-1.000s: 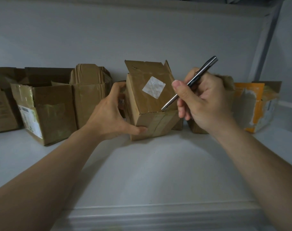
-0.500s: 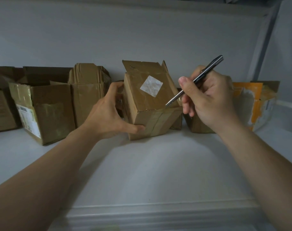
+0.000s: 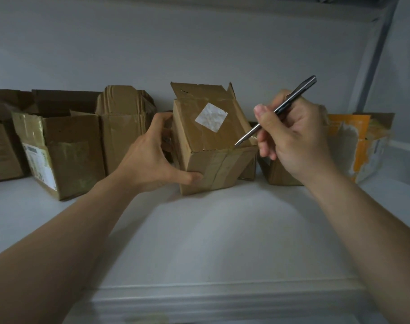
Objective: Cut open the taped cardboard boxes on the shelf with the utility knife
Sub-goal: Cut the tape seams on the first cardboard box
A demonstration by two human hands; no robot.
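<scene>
**One box under the blade, others standing open**

One taped box (image 3: 208, 136) sat tilted at the middle of the shelf (image 3: 211, 230); the left hand (image 3: 150, 160) clamped its left side, thumb pressed on the near face, fingers curled round behind. The right hand (image 3: 295, 139) pinched the utility knife (image 3: 276, 111) like a pen; its tip met the box's near top edge, towards the right corner. The tape band (image 3: 220, 169) across the near face looked uncut, so this cut seemed barely begun. At far left, the open boxes (image 3: 66, 146) showed raised flaps, apparently done; the orange box (image 3: 353, 141) at right looked torn; whether the box behind the right hand was sealed, I could not tell.
</scene>
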